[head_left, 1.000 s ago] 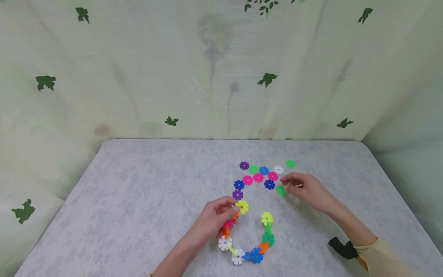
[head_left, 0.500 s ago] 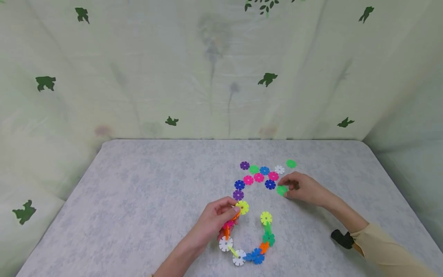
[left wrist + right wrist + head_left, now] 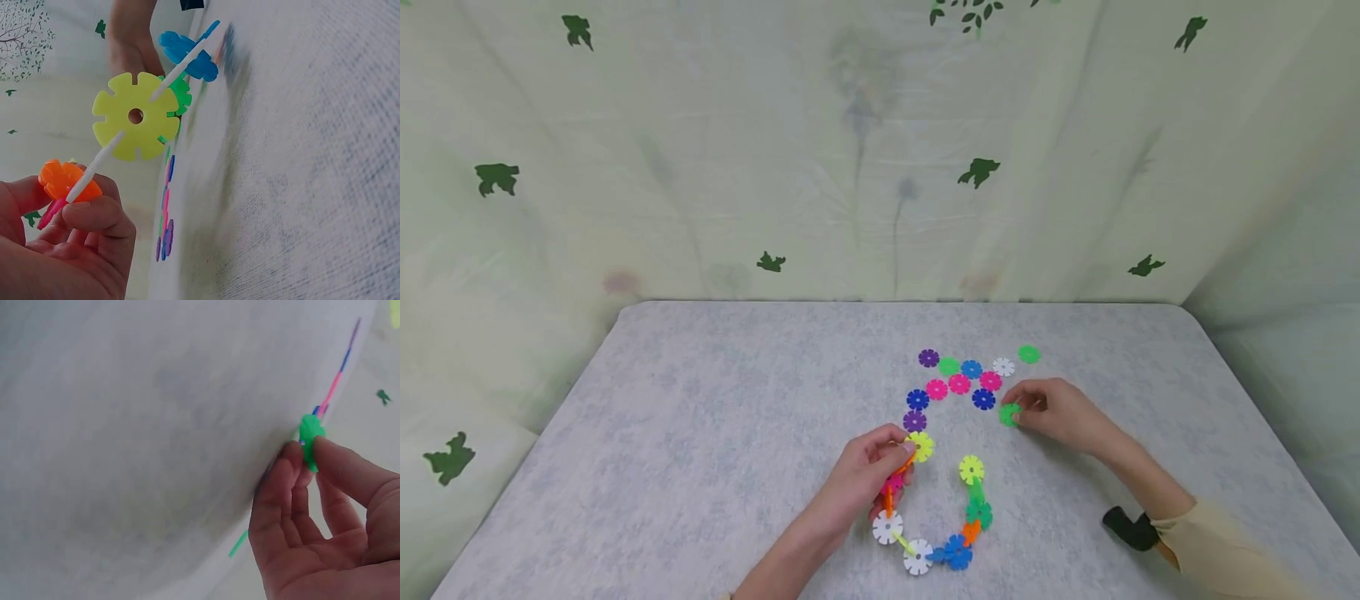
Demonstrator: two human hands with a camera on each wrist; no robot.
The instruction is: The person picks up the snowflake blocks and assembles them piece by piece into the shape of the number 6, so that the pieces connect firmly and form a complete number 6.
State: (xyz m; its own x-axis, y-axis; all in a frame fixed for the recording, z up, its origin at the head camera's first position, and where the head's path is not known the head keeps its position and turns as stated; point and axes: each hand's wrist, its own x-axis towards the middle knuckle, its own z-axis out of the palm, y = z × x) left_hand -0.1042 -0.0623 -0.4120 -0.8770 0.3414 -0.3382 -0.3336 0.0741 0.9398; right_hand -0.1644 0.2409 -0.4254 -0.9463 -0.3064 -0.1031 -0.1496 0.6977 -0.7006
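A chain of slotted flower-shaped discs in mixed colours hangs in a U from my left hand [image 3: 859,477]. Fingers and thumb pinch it near an orange disc [image 3: 59,179], just below the yellow disc [image 3: 920,447] at that end. White discs [image 3: 917,557] and blue discs [image 3: 957,552] form the bottom of the curve; another yellow disc [image 3: 972,469] tops the free end. My right hand [image 3: 1067,415] pinches a single green disc [image 3: 310,434] between thumb and fingertips, close to the table, right of a dark blue disc [image 3: 983,399].
Loose discs lie flat on the grey table [image 3: 722,433] beyond the hands, among them pink discs [image 3: 959,384], a purple disc [image 3: 928,357] and a white disc [image 3: 1003,367]. Another green disc [image 3: 1029,354] lies farthest right. A patterned curtain [image 3: 880,208] stands behind the table.
My right hand has closed its thumb and fingers on the green disc and drawn it slightly nearer. My left hand keeps its grip on the chain, almost still.
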